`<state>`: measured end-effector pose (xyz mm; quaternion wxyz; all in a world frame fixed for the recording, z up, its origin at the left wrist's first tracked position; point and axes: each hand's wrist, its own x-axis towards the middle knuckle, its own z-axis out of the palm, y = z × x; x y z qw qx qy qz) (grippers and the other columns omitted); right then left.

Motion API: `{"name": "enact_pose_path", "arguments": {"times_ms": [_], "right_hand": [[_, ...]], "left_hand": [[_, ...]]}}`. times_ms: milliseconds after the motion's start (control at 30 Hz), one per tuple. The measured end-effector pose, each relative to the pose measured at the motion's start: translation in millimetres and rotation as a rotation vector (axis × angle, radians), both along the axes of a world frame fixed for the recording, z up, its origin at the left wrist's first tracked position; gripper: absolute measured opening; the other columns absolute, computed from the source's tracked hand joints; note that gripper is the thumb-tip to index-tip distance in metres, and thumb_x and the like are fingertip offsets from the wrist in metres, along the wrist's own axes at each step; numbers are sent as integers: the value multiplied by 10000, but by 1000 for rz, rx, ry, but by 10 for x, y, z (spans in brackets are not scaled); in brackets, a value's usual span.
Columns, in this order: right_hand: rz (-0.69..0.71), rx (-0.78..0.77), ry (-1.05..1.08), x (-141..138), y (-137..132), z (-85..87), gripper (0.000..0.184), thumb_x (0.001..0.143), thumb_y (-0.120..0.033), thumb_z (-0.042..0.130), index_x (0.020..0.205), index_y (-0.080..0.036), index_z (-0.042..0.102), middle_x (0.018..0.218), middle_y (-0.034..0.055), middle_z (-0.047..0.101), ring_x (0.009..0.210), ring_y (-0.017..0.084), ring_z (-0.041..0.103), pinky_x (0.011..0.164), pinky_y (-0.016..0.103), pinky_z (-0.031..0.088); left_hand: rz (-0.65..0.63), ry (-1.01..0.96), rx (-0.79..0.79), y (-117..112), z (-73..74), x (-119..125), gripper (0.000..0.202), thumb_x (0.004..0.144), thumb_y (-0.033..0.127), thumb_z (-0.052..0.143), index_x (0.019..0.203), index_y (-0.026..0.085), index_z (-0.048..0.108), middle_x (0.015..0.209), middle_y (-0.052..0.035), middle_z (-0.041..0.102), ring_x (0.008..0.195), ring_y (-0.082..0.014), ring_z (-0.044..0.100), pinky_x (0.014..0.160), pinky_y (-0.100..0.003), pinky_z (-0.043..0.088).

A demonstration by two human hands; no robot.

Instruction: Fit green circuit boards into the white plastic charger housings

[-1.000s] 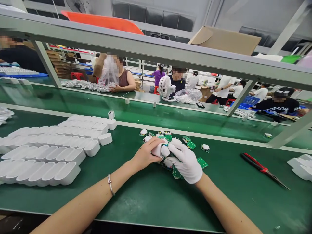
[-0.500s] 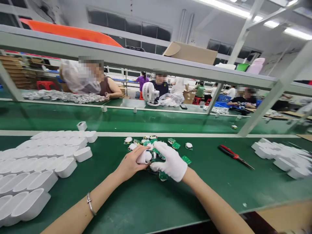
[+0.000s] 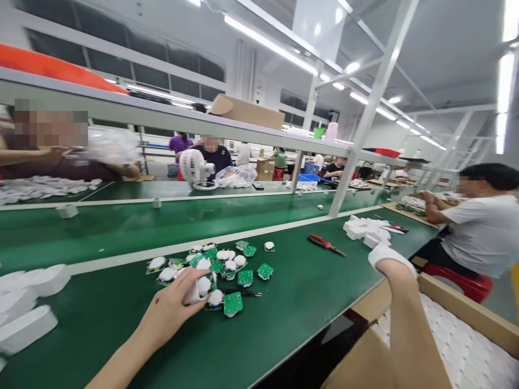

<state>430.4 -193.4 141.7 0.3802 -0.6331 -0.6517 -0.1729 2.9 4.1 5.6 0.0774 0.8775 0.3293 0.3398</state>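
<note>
Green circuit boards (image 3: 244, 277) with white domes, dark green table (image 3: 292, 292), red-handled pliers (image 3: 325, 245), white-gloved right hand (image 3: 390, 258).

Single head cam, worn by the seated person, looked fwd & down across the green bench (image 3: 284, 292), turned right; hands close at frame bottom, co-workers far in upper half.

Left hand (image 3: 172, 308) curled; gloved right hand (image 3: 389, 256) outstretched.
</note>
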Motion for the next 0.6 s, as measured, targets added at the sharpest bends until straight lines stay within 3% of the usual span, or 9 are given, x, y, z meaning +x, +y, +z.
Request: {"name": "enact_pose_path", "arguments": {"times_ms": [67,133,167,233,267,333,433,600], "right_hand": [[34,-79,0,-230,245,-102,420,915,-394,506,592,-176,664,550,80,610,475,135,562,468,295,415],[98,-169,3,-687,581,-297,310,881,-373,551,743,-168,738,535,69,620,430,137,543,443,294,412],[162,-211,5,-975,754,-407,258,867,-361,570,971,-189,732,602,46,654,448,134,555,455,282,442],[406,-320,31,-1567,1067,-617,506,807,-342,638,1299,-263,546,917,39,689,634,144,630,562,273,527],[559,-356,55,-1829,1203,-710,628,763,-329,687,1353,-276,480,1105,64,646,781,166,652,631,278,551],[774,-342,122,-2215,1444,-875,686,716,-284,728,1355,-270,478,1273,97,556,997,215,621,753,314,561],[861,-244,202,-2424,1731,-1093,571,739,-238,704,1289,-260,553,1231,104,598,1098,259,585,862,403,537],[827,-103,255,-2271,1817,-1334,432,771,-281,686,1199,-261,632,1160,89,655,1086,275,604,917,431,523]], "left_hand": [[-21,-6,-7,-56,47,13,373,813,378,580,1180,324,547,1193,-4,613,1119,-200,583,846,-242,494],[-33,-32,-24,-109,97,14,373,809,330,588,1179,309,547,1189,-12,612,1114,-197,580,885,-260,480],[-38,-52,-36,-133,119,13,374,804,316,593,1175,299,550,1177,-17,616,1102,-195,584,898,-267,474],[-44,-97,-57,-163,151,6,380,795,307,606,1169,280,548,1140,-25,626,1065,-189,594,904,-276,469],[-42,-122,-66,-167,159,2,386,788,299,613,1167,270,545,1123,-29,627,1047,-187,597,900,-279,469],[-24,-160,-85,-154,160,-11,411,758,248,630,1158,251,538,1099,-31,625,1021,-185,597,888,-284,471],[32,-186,-166,-105,127,-33,508,677,147,648,1159,239,519,1099,-23,624,986,-192,607,864,-298,478],[1,-202,-289,-48,56,-39,628,631,147,697,1212,231,475,1167,-40,617,1016,-214,604,895,-315,464]]}}
